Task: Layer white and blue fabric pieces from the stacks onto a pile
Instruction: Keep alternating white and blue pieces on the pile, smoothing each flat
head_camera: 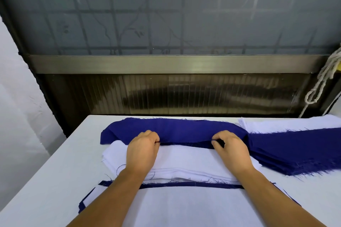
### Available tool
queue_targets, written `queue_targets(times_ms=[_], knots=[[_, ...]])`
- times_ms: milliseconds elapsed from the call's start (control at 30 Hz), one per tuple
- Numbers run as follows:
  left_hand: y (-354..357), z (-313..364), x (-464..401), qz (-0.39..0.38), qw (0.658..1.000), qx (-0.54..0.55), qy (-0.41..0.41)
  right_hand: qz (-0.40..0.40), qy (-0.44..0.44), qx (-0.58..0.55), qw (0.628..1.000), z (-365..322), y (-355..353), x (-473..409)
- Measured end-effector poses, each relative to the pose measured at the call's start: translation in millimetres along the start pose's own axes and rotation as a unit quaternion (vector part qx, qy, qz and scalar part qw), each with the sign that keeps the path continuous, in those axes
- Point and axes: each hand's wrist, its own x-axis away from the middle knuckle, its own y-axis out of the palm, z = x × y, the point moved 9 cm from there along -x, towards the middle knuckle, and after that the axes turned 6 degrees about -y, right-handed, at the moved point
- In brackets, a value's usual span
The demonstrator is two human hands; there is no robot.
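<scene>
No writing, label, brand, number or sign can be read anywhere in this view.
</scene>
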Motion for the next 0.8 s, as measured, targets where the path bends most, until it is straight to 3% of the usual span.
queue_targets(times_ms=[167, 500, 633, 800], knots=[[-2.1, -2.8, 0.2, 0.010, 0.999, 0.045, -0.006, 0.000, -0.025, -0.019, 1.000, -4.8, -0.7, 1.2], [-13.5, 13.1, 5.0, 0.043, 0.994, 0.068, 0.076, 0.074, -0.044, -0.068, 0.994, -13.4, -18.5, 5.6], [-10.7, 4.4, 4.6, 0.031, 0.997, 0.063, 0.020, 0.079, -0.067, -0.042, 0.994, -23.1, -24.3, 8.6], [-18.4, -14.4, 0.5, 0.026, 0.999, 0.039, -0.023, 0.060, -0.195, 0.043, 0.978, -66.2, -40.8, 14.0]])
